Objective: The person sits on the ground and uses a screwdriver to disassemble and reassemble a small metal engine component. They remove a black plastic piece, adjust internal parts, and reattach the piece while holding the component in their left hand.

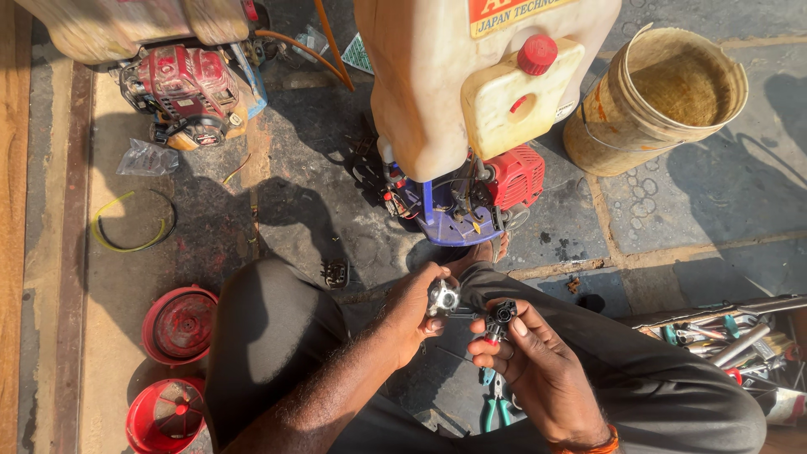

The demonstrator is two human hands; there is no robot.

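I saw a dark stone floor [723, 193] with cracks between the slabs. Bright sun made long shadows on it. A tan strip of ground [109, 252] ran down the left side beside a brown edge [10, 210].

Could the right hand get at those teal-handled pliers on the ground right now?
Probably not right away: the right hand is already gripping a small black part. The pliers lie just beneath it with nothing between, so once freed it looks reachable.

Harsh sun, hard shadows, sharp focus.
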